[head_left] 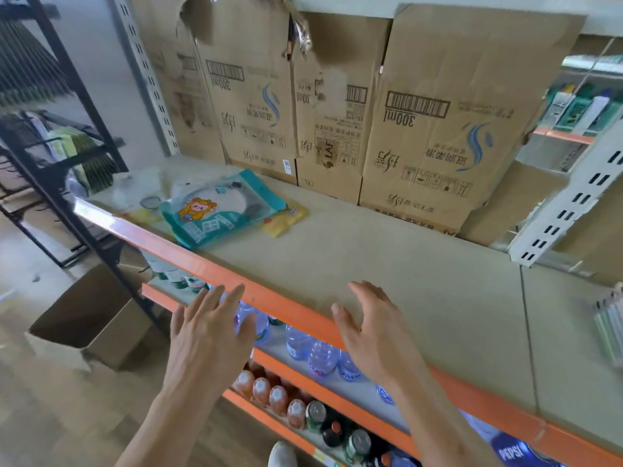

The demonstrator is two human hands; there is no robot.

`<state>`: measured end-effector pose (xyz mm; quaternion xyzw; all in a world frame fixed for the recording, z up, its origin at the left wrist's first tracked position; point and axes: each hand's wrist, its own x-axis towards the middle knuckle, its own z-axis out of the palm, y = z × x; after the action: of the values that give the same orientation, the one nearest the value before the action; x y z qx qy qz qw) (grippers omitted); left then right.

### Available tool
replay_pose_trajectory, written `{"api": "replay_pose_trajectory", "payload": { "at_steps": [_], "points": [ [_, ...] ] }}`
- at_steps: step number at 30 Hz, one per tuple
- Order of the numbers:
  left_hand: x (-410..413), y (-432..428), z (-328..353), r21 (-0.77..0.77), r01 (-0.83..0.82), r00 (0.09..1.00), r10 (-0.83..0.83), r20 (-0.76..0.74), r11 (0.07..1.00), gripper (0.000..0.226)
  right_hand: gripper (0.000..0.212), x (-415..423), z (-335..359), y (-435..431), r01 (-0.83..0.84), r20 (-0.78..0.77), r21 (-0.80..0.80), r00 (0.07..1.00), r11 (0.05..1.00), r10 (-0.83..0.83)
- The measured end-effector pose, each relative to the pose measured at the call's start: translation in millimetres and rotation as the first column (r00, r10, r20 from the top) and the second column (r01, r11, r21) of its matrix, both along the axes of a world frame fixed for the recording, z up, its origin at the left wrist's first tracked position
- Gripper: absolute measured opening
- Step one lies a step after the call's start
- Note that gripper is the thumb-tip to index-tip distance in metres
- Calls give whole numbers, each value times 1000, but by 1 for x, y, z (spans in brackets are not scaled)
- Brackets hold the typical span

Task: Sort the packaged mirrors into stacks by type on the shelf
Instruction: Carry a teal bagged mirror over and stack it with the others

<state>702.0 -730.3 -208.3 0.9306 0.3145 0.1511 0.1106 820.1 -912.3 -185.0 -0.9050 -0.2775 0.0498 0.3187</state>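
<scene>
Head view, looking down at shelf (387,264), beige deck with orange front rail (269,299).

Task items: the packaged mirrors lie in a loose overlapping pile at the far-left end of the deck.
- Teal package (215,214) on top, flat, with a cartoon figure printed on it and a round mirror showing through the clear window.
- Yellow package (286,222) partly under its right edge.
- More clear and yellow wrapping (141,205) to the left of the pile; contents too blurred to identify.

Hands: both bare, both holding nothing.
- Left hand (209,335): fingers straight and spread, near side of the rail, over the lower tier.
- Right hand (374,332): fingers loosely curved, wide, over the near edge of the deck. Contact with the deck: cannot tell.
- Both well apart from the pile, which is farther back and to the left.

Surroundings:
- Row of worn cardboard boxes (448,129) along the far side of the deck, print upside down, just behind the pile.
- Black rack post (67,183) crosses in front of the shelf's left end.
- White slotted upright (566,210) at right.
- Lower tiers: water bottles (320,355), orange drink bottles (269,392), cans (315,416).
- Open carton (91,325) on the floor, left.
</scene>
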Motion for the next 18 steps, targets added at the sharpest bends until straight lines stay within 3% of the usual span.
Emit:
{"api": "replay_pose_trajectory", "payload": {
  "at_steps": [6, 11, 18],
  "points": [
    [20, 46, 7, 1, 11, 1000, -11, -17, 1000, 43, 48, 22, -2, 45, 29, -13, 42, 1000, 999, -28],
    [42, 90, 15, 27, 49, 999, -49, -18, 998, 52, 50, 45, -7, 87, 65, -39, 78, 997, 995, -62],
    [67, 144, 24, -2, 55, 998, -55, -32, 998, 45, 50, 80, -9, 136, 98, -55, 88, 994, 991, -94]
  ]
}}
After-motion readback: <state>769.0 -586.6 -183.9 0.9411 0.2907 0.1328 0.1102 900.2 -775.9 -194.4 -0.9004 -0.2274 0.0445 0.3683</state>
